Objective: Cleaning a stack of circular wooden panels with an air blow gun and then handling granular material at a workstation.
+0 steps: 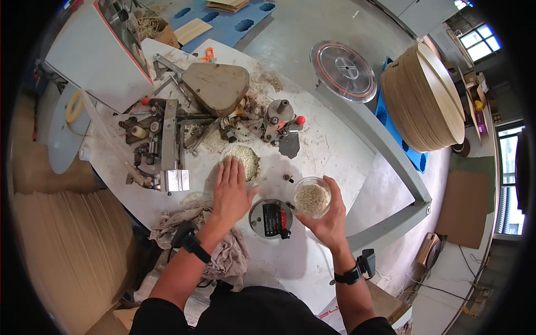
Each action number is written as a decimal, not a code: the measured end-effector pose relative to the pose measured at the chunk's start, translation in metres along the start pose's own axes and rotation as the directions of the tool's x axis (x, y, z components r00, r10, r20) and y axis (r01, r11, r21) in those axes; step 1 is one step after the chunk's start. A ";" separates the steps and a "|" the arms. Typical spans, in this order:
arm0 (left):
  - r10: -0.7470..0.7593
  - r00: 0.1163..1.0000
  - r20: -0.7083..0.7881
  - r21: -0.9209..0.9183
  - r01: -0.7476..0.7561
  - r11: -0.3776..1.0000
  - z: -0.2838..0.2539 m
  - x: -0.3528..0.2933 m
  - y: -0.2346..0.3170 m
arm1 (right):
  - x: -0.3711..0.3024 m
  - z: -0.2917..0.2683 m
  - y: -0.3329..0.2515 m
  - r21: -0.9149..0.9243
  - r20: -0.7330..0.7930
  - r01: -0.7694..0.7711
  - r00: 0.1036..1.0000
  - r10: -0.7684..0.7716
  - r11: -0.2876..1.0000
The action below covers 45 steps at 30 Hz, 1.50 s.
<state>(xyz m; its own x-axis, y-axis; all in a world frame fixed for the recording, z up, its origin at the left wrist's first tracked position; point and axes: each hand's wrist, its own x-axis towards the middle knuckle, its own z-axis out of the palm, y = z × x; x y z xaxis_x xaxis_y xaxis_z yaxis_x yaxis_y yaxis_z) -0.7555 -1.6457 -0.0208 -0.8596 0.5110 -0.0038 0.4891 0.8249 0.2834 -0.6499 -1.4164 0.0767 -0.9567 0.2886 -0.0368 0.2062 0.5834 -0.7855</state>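
My left hand (231, 192) lies with its fingers stretched out over a round bowl of small pale pellets (249, 161), and the fingertips touch or hover just above them. I cannot tell which. In my right hand (330, 225) is a clear cup (325, 186), gripped around its right side by thumb and fingers. Pale pellets (311, 199) fill part of the cup. Between the two hands, nearer to me, sits a round metal piece (256, 220) with a black and red part (272, 219) on top.
Behind the bowl stands a dirty machine with a brown cover (216, 88) and a red-knobbed metal post (279, 120). A metal clamp-like assembly (170, 145) is at left. Crumpled rags (226, 262) lie beside my left forearm. A grey frame bar (385, 131) bounds the table's right side.
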 end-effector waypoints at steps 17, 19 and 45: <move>0.237 0.971 0.021 -0.059 -0.235 0.970 -0.017 -0.006 -0.035 | 0.026 0.028 -0.023 -0.156 0.118 0.231 0.970 -0.214 0.961; 0.237 0.972 0.006 -0.059 -0.236 0.970 -0.019 -0.010 -0.035 | 0.034 0.037 -0.029 -0.246 0.129 0.309 0.950 -0.284 0.919; 0.118 0.960 -0.253 -0.165 -0.163 0.973 -0.013 -0.037 -0.036 | 0.082 0.119 -0.078 -0.701 0.352 0.451 0.892 -0.283 0.552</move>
<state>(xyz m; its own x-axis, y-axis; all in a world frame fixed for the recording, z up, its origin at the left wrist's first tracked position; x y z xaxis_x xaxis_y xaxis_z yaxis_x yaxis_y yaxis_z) -0.7433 -1.6975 -0.0187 -0.8050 0.5272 0.2720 0.5916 0.6790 0.4347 -0.7689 -1.5287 0.0608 -0.9843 -0.1742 -0.0281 -0.1738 0.9846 -0.0168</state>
